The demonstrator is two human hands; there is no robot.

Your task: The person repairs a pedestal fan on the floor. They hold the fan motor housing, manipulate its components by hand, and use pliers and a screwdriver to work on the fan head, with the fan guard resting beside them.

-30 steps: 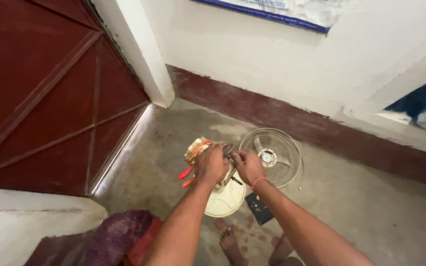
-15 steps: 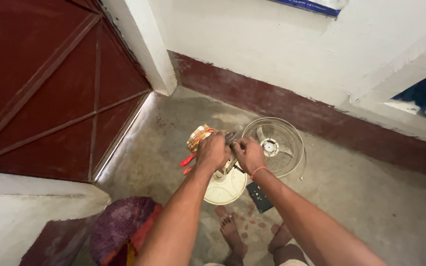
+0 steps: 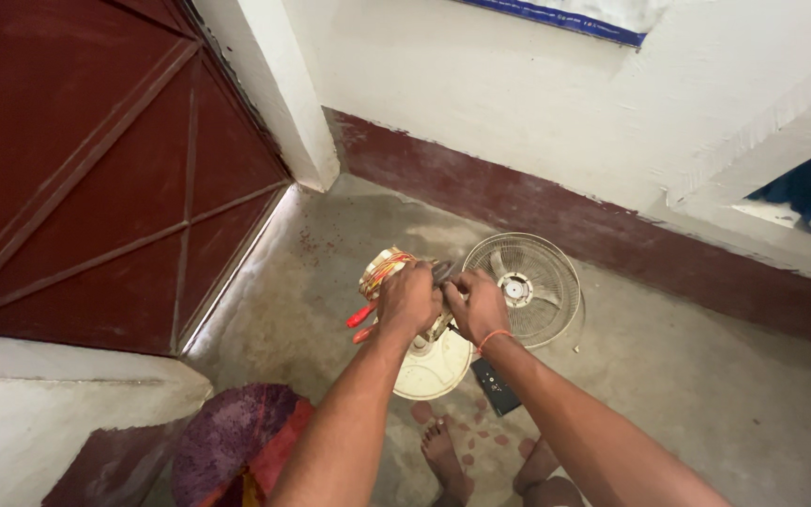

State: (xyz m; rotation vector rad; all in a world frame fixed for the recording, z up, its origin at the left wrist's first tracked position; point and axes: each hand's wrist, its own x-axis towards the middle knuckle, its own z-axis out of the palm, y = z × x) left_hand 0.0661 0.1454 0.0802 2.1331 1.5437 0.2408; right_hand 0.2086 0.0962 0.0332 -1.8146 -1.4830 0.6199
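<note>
Left hand is closed in a fist around the top of a fan motor, which is held above the round cream fan base on the concrete floor; right hand is likewise closed tight on the motor's other side, the two hands nearly touching. Red-handled pliers and a copper winding lie just left of the left hand, the wire fan guard just right of the right hand. Open floor extends right towards the maroon skirting; the red door bounds the left.
</note>
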